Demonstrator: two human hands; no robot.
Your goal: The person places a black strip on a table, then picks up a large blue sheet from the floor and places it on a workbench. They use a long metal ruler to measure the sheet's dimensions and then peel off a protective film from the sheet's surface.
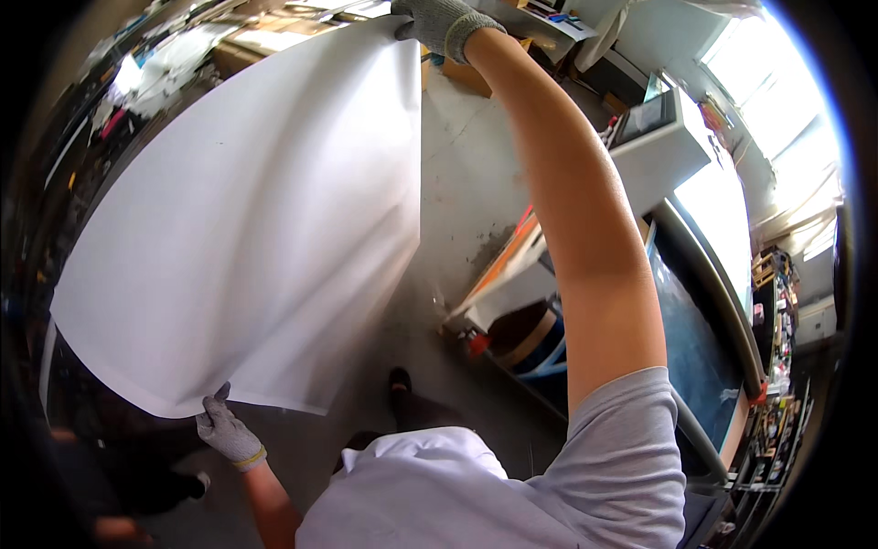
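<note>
**Over the grey floor [466,165], a white sheet [247,201] is hanging on two small pinches**

The white sheet is spreading wide, with soft folds running diagonally down it; uneven pull between its two held ends could be setting these into lasting creases, if the material is thin. To the sheet's right, a dark-panelled machine [695,320] is standing well apart. Along the sheet's left and upper left, workshop clutter [110,123] is crowding its bowed edge in view; a projecting piece could be snagging it, though depth is remaining unclear. Right of the sheet's lower slanting edge, an orange-edged frame [503,263] is sitting; a swing that way could be scuffing the unsupported side. Below the sheet's lower left, another person [137,476] seems to be standing in shadow, so a sideways step could be causing a bump.

At the sheet's top corner, the gloved right hand [441,26] is pinching the material; at its bottom edge, the gloved left hand [227,428] is pinching between thumb and fingers. Each is gripping only a small spot, so a slipping glove could be dropping one end, and a sharp tug could be tearing it. Right of the sheet's bottom corner, a dark shoe [400,377] is showing; a sagging corner could be getting trodden on.
</note>
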